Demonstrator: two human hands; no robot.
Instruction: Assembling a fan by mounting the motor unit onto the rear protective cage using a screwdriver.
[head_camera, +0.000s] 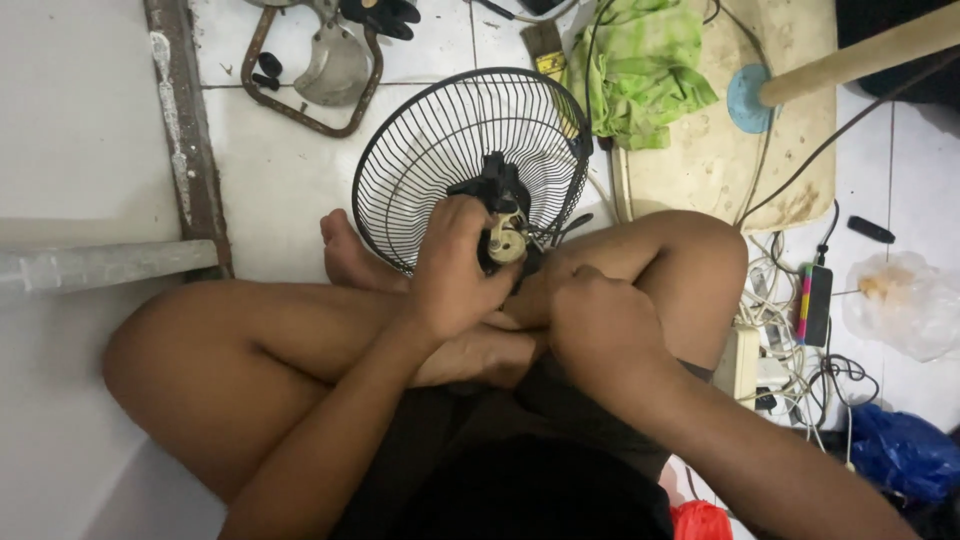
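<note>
Left hand (455, 275): closing around the black fan motor housing (503, 205), fingers wrapping its near side while the thumb is lying toward the pale round motor end (508, 238)
Right hand (597, 325): curling into a loose fist just right of that grip, resting on the crossed legs – whether it is pinching anything, I cannot tell
Fan motor housing: sitting in the left hand's grasp, just above the knuckles, fixed at the middle of the grille
Wire fan grille (440, 150): standing tilted on the tiled floor beyond the grip, ringing the motor
Green cloth (640, 65): lying crumpled beyond the grip and to its right, past the grille's rim
Power strip (740, 365): lying right of the right hand – tangled white cables beside it
Metal bracket (310, 75): lying on the floor beyond the grip, to the left
</note>
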